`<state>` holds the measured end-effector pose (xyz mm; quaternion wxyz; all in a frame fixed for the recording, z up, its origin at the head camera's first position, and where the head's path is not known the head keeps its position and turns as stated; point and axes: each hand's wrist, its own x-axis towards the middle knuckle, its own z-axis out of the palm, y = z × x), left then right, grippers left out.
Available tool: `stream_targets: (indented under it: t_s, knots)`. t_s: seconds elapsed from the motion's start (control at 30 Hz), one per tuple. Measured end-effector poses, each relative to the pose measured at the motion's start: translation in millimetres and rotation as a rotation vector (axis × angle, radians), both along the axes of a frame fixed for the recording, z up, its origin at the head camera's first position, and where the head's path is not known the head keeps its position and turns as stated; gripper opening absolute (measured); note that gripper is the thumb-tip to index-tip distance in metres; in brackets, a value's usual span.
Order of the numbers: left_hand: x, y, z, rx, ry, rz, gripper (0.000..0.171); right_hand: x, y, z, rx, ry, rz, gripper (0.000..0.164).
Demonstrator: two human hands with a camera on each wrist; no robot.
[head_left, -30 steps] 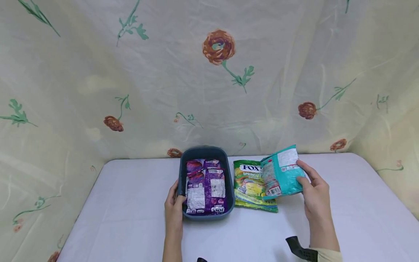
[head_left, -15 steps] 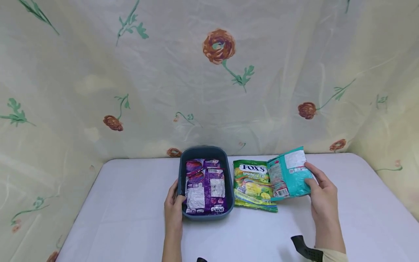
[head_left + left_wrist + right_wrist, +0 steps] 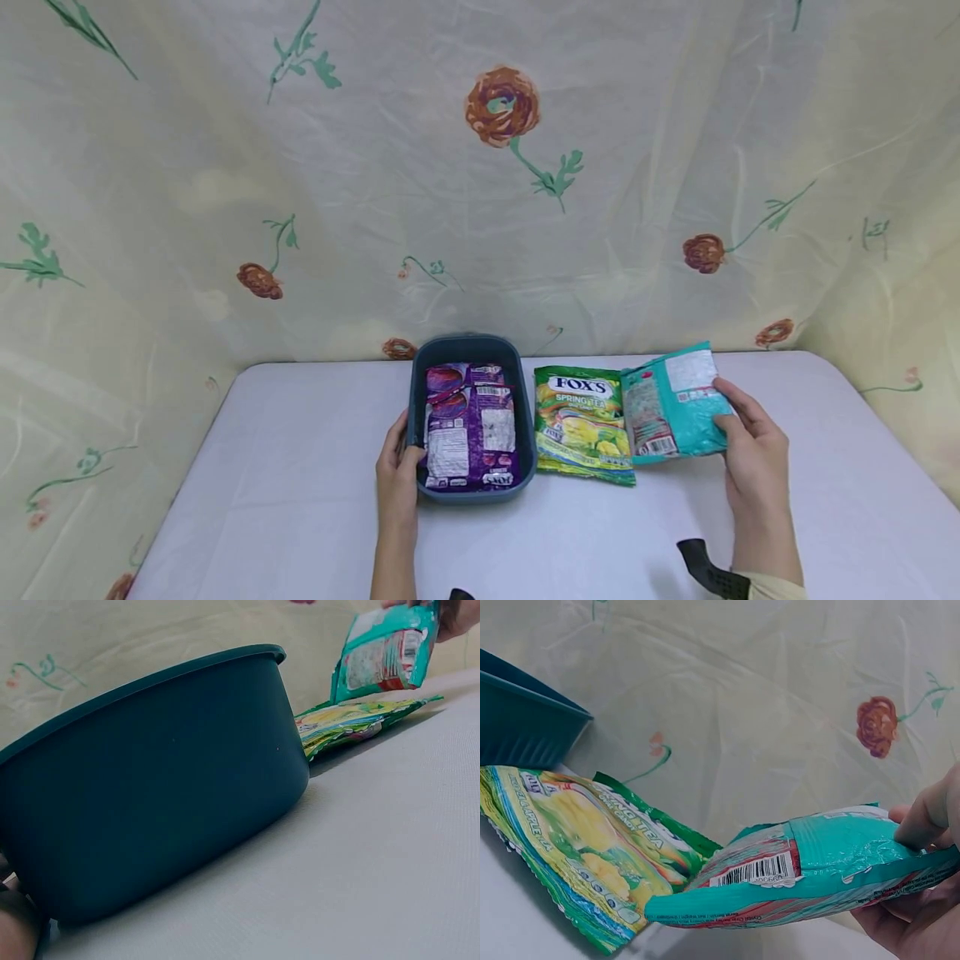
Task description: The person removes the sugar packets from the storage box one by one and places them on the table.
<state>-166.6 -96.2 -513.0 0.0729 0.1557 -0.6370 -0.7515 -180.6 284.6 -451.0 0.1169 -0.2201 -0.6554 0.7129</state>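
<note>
Pale flower-printed sheeting (image 3: 390, 175) hangs behind and to both sides of a table laid with white cloth (image 3: 300, 475). Central to the work, the teal packet (image 3: 678, 412) is in my right hand (image 3: 757, 454), its printed back up and tilted, just right of the green packet (image 3: 581, 425). I pinch it by the right edge, thumb on top and fingers beyond and beneath; its left end has no hand under it. Whether its lower corner touches the green packet, I cannot tell. Farther left stands the dark blue tub (image 3: 165, 780), with purple packets (image 3: 472, 450) lying inside, overlapping. My left hand (image 3: 397, 471) grips its left wall, thumb over the rim, fingers along the outside; how closely those fingers lie together I cannot tell.

Likely faults, as I judge them: with support at one edge only, the teal packet could sag or slip from my pinch; a low sweep leftward could catch the green packet and drag it askew; a hard pull by my left hand could shift the tub. Edges and room: the tub stands near the table's far edge, the green packet fills the space just right of it, and broad cloth extends left, right and toward me.
</note>
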Motion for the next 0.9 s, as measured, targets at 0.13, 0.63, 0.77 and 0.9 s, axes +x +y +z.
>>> stream_targets:
  t_s: [0.13, 0.63, 0.77, 0.9]
  knots:
    - [1.2, -0.4, -1.2, 0.004, -0.003, -0.002, 0.059, -0.3, 2.1, -4.3, 0.003, -0.015, 0.002, 0.044]
    - [1.8, -1.0, -2.4, 0.010, 0.006, -0.010, 0.058, -3.1, 6.7, -23.8, -0.021, -0.088, 0.057, 0.046]
    - [1.7, -1.3, -1.3, 0.010, 0.005, -0.010, 0.058, -5.7, 6.8, -28.6, -0.032, -0.085, 0.072, 0.047]
    - [1.8, -0.7, -1.3, 0.005, 0.002, -0.011, 0.057, -9.3, 5.7, -36.4, -0.039, -0.089, 0.022, 0.047]
